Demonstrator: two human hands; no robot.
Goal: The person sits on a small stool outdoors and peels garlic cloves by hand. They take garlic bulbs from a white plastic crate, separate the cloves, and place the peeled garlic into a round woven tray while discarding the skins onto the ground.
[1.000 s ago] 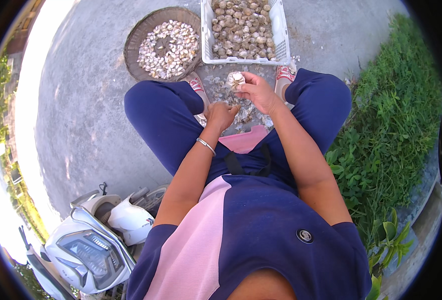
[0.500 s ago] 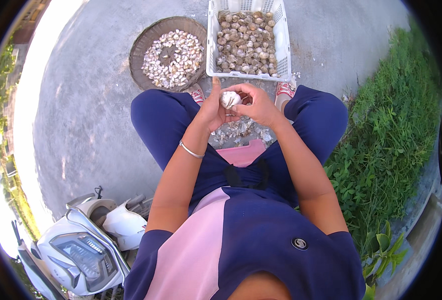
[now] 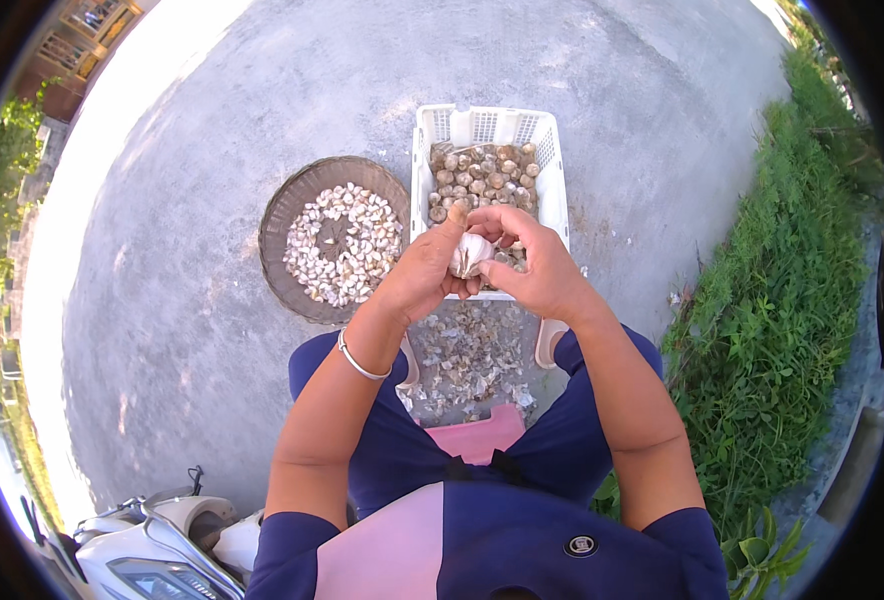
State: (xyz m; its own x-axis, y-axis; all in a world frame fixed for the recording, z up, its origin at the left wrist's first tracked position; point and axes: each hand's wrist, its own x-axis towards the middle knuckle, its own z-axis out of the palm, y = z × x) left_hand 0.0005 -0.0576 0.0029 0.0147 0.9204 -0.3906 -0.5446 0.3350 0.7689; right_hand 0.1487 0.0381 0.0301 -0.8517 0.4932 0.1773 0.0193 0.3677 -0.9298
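Note:
Between my hands is a white garlic bulb [image 3: 470,256], with a dark gap or stem piece showing on its front. My left hand [image 3: 426,270] cups it from the left, thumb pointing up. From the right, my right hand [image 3: 542,268] closes its thumb and fingers on the bulb. Just beyond stands a white plastic crate [image 3: 562,200] filled with brownish unpeeled garlic bulbs [image 3: 487,178], partly hidden by my hands. To its left, a round woven basket [image 3: 280,230] holds many loose garlic cloves [image 3: 357,240], laid in a ring around a barer middle.
Papery garlic skins [image 3: 472,350] litter the concrete between my feet. A pink seat [image 3: 477,434] shows between my thighs. At the lower left is a white scooter [image 3: 152,550]. Green plants [image 3: 762,340] border the right side.
The view has tilted forward, so crate, basket and legs appear lower. The garlic bulb is turned, showing a dark gap, and my hands now overlap the crate's near part.

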